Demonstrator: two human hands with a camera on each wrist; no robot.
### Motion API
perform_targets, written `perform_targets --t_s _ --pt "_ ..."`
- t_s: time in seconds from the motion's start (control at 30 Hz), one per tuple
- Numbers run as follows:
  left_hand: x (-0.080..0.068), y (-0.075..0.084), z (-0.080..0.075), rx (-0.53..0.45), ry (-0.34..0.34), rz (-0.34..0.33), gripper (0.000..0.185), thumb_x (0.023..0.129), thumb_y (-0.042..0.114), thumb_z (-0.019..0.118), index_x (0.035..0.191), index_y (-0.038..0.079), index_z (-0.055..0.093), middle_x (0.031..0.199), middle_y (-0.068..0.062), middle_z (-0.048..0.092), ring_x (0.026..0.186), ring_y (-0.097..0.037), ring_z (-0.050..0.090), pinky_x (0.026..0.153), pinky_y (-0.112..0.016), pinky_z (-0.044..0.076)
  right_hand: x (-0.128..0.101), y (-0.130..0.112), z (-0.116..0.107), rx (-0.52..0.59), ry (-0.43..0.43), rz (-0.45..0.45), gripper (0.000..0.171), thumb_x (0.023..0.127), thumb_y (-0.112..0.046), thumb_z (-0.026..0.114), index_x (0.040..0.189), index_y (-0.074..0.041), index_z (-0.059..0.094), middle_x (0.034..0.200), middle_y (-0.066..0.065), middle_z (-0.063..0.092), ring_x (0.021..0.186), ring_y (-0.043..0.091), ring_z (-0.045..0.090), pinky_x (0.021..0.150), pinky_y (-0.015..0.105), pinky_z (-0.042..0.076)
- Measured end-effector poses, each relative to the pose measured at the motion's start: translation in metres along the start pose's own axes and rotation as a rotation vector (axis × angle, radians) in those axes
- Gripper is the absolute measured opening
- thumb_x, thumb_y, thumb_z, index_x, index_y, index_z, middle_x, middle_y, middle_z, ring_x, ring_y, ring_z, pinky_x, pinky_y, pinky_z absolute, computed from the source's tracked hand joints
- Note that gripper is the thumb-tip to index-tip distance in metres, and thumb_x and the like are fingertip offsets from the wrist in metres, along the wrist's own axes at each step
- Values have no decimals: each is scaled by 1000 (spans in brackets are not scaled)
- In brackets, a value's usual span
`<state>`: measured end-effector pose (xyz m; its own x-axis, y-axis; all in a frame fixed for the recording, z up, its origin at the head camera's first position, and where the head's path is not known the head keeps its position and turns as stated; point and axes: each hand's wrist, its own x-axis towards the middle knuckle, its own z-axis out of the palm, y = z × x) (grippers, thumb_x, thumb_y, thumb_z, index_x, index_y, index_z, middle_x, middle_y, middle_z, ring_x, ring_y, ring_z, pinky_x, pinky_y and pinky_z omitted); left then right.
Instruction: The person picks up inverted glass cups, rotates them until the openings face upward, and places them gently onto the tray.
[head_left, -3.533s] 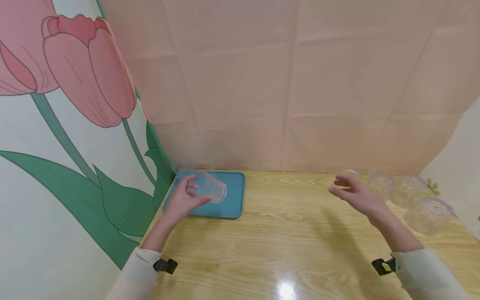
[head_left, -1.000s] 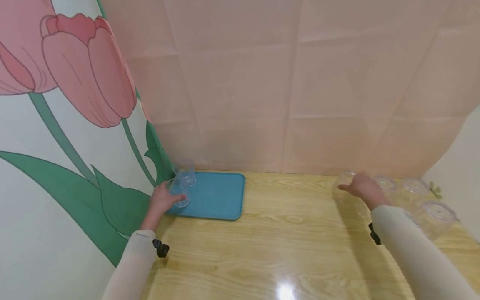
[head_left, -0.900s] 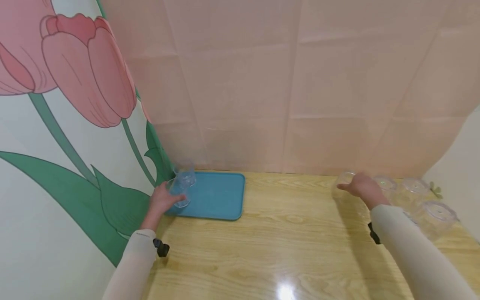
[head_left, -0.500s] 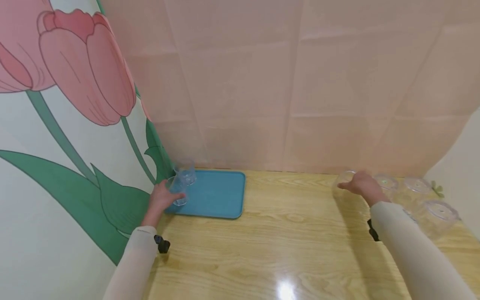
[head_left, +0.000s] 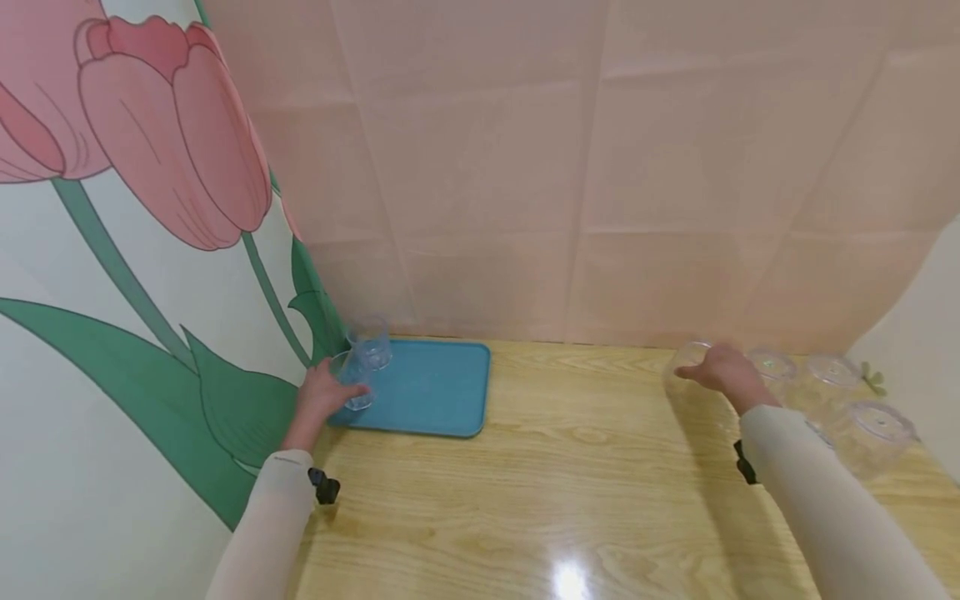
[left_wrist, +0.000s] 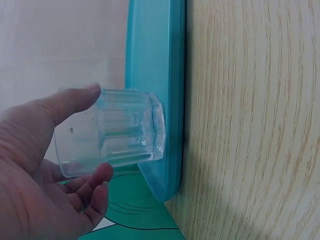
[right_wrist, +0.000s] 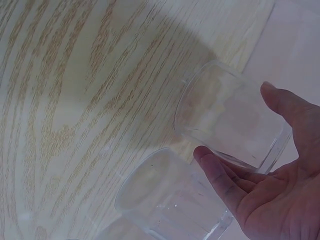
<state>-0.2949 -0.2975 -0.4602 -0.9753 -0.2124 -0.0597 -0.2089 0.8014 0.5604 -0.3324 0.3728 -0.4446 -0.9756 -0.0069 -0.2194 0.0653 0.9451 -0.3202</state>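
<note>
My left hand (head_left: pixel 321 395) holds a clear faceted cup (left_wrist: pixel 131 125) between thumb and fingers. That cup stands upright at the near left corner of a blue tray (head_left: pixel 435 387). Just behind it, another clear cup (head_left: pixel 378 352) sits at the tray's back left corner. Far to the right, my right hand (head_left: pixel 724 372) grips an upside-down clear cup (right_wrist: pixel 225 117), thumb on one side and fingers on the other. Its rim is down on the wooden table in the right wrist view. Part of this cup is hidden by the hand in the head view.
More upturned clear cups stand right of my right hand: one beside it (head_left: pixel 772 364), another (head_left: pixel 834 371) further right, and a nearer one (head_left: pixel 879 425). A pink sheet (head_left: pixel 480 167) hangs behind the table (head_left: pixel 540 483). The tulip-printed wall (head_left: pixel 187 292) borders the tray's left.
Since the oldest frame, my left hand has lowered its tilted cup upright onto the tray's left side. My right hand has moved to the upturned cup and grips it. The last half second shows hardly any motion.
</note>
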Motion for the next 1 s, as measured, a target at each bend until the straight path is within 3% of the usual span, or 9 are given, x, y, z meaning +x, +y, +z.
perform_targets --t_s 0.23,0.43,0.6,0.77,0.87,1.0 --pt "-2 1 0 -12 -3 -20 105 87 42 78 157 -7 17 156 -39 23 140 -57 29 112 -64 32 -1 0 2 23 -2 9 73 92 -56 63 99 15 48 103 33 45 87 41 50 81 58 48" --pt "-2 0 0 -4 -6 -17 107 87 43 77 157 -8 14 155 -40 20 139 -58 28 111 -66 32 0 2 3 27 30 -13 71 91 -58 63 93 11 51 108 38 46 90 44 53 82 58 49" --pt "-2 1 0 51 33 11 114 85 48 79 155 -12 13 151 -42 21 138 -59 26 111 -65 32 0 1 2 70 27 10 64 88 -62 65 78 -2 47 83 18 44 70 28 47 63 41 46" --pt "-5 6 -4 91 111 44 115 83 50 80 155 -13 15 150 -39 23 138 -56 23 111 -64 32 -3 -4 -3 95 44 -3 61 87 -64 65 70 -11 40 68 2 33 60 18 38 56 35 40" --pt "-9 13 -7 106 127 75 111 84 51 79 154 -12 19 150 -39 25 138 -56 24 109 -65 34 -7 -6 -8 90 66 -7 65 87 -66 64 75 -6 42 70 4 36 61 20 40 55 35 41" --pt "-13 24 -7 110 140 117 104 86 49 76 152 -12 25 150 -39 28 139 -56 24 108 -66 33 -15 -9 -17 83 105 -12 82 86 -70 63 93 9 45 81 17 44 67 27 46 56 38 43"
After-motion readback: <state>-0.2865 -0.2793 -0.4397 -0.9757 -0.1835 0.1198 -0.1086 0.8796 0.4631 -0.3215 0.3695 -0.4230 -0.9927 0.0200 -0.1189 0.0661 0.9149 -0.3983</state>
